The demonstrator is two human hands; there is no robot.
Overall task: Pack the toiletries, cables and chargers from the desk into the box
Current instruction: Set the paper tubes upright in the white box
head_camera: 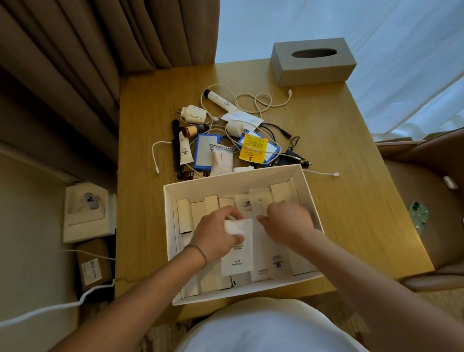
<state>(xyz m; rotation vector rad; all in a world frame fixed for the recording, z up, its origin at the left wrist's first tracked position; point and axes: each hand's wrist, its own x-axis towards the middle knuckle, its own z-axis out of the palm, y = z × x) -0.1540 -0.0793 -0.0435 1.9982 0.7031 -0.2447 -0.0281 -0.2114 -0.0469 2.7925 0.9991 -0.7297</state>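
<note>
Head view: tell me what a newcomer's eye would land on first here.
First, the two hands inside the white box at the desk's near edge: the left hand holds a white packet over the rows of small cartons, the right hand beside it. Next, the tangled pile just beyond the box, with a yellow-labelled blue pack and white cables. A grey tissue box sits at the far right corner.

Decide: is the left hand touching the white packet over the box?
Touching. The head view shows the left hand gripping the white packet at its top end.
</note>
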